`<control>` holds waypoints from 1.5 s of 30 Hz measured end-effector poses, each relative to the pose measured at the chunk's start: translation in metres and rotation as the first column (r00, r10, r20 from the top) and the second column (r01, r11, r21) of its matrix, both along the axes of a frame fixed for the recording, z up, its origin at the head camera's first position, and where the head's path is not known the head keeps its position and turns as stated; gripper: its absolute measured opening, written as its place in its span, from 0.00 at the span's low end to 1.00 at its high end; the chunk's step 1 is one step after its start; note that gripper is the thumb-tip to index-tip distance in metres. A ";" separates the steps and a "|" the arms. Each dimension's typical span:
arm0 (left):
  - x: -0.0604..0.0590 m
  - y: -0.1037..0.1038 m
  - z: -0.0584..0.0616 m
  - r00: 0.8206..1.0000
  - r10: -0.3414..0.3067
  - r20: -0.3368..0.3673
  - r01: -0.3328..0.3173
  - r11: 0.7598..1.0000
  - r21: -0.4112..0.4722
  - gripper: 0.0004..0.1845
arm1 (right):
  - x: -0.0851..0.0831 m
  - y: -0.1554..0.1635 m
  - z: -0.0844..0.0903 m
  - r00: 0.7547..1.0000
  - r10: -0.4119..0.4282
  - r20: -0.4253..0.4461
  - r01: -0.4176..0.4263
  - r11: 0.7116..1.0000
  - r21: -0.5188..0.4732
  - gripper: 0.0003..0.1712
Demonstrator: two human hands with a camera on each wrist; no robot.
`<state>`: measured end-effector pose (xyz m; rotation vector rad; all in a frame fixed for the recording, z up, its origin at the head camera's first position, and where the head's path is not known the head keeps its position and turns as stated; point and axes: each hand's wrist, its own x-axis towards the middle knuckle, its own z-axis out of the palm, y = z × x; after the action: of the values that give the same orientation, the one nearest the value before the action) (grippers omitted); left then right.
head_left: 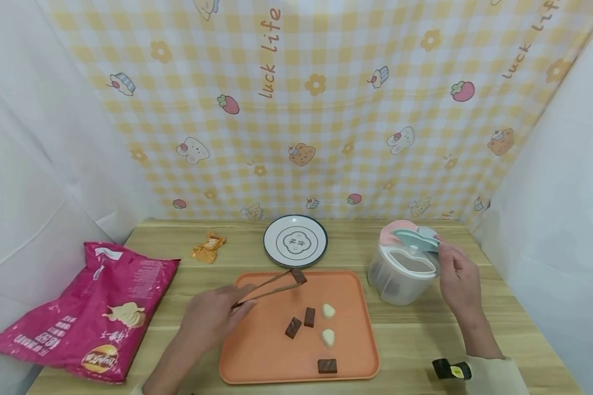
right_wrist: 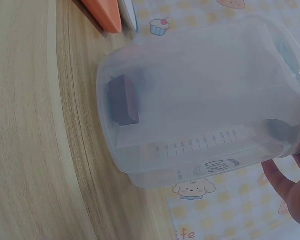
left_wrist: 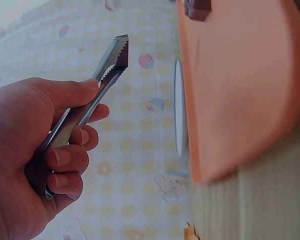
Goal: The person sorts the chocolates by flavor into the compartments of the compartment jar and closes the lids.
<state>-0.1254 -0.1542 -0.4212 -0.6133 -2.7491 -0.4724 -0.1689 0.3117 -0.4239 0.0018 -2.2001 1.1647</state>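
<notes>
My left hand (head_left: 212, 318) grips metal tongs (left_wrist: 65, 129) above the far part of an orange tray (head_left: 252, 356). A dark chocolate piece (head_left: 299, 276) is held between the tongs' tips. On the tray lie three more chocolates, one of them a chocolate (head_left: 327, 366) near the front edge, and two whitish pieces (head_left: 328, 338). My right hand (head_left: 460, 280) pinches the raised green lid (head_left: 415, 240) of a translucent container (head_left: 400, 291), right of the tray. Through its wall a chocolate (right_wrist: 124, 100) shows at the bottom in the right wrist view.
A white plate (head_left: 275, 233) with a dark rim stands behind the tray. Orange-wrapped candies (head_left: 207, 248) lie at the back left. A large magenta chip bag (head_left: 99, 307) fills the left side. Checked cloth (head_left: 346, 109) hangs behind the wooden table (head_left: 415, 334).
</notes>
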 end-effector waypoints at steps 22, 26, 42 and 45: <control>-0.009 0.114 0.015 0.944 -0.235 -0.234 0.254 0.966 0.056 0.17 | 0.003 -0.003 0.000 1.000 -0.025 0.014 0.025 1.000 -0.009 0.23; -0.012 0.128 0.018 0.960 -0.229 -0.159 0.246 0.965 0.094 0.17 | 0.004 -0.006 0.000 0.999 -0.039 0.008 0.039 0.999 -0.007 0.22; -0.028 0.174 0.013 0.963 -0.131 -0.237 0.153 0.985 0.078 0.14 | 0.004 -0.008 0.000 0.998 -0.068 0.010 0.068 0.998 0.012 0.23; -0.028 0.176 0.013 0.964 -0.123 -0.235 0.145 0.987 0.077 0.14 | 0.004 -0.009 0.000 0.998 -0.070 0.004 0.070 0.997 0.014 0.23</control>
<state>-0.1531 0.0215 -0.4084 -0.7820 -2.4634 -0.5214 -0.1647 0.3032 -0.4241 -0.0715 -2.1937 1.1120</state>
